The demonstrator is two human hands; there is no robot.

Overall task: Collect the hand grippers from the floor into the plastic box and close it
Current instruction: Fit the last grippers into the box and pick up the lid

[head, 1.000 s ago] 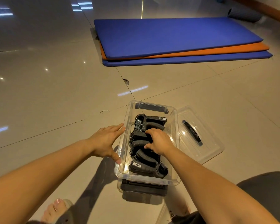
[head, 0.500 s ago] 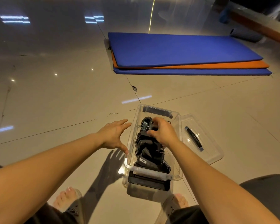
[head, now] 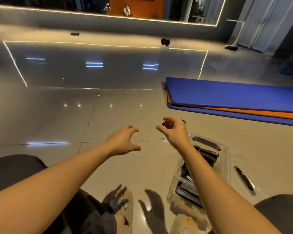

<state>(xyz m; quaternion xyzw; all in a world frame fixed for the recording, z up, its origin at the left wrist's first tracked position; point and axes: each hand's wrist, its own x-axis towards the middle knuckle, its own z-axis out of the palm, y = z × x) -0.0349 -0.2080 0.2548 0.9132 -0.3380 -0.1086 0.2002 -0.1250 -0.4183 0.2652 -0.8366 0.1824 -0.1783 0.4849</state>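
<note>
Both hands have left the plastic box [head: 226,159] since half a second ago. The right hand [head: 175,131] has come out of the box, where it was reaching among the contents, and the left hand [head: 124,141] has moved off the box's side. The head has also lifted, so more of the room shows and the box now sits low on the right.

The two hands hang in the air above the tiled floor [head: 57,119], near each other but apart. Both have their fingers [head: 134,130] loosely curled with the thumb spread, and neither grips anything. A dark patch shows in the gap between the right thumb and fingers; it looks like a mark on the floor behind the hand.

The box stands on the floor, uncovered, with the right forearm crossing over its left edge. The black hand grippers [head: 208,156] lie packed inside it. Just right of the box, the clear lid lies flat on the floor, hard to make out apart from its black handle [head: 243,179].

Farther back on the right lies a blue exercise mat [head: 235,93] with an orange layer [head: 243,112] beneath it. A small dark dumbbell [head: 165,42] sits well away by the far wall. Dark-clad knees [head: 12,171] frame the lower corners, and the hands' shadows [head: 152,208] fall between them.
</note>
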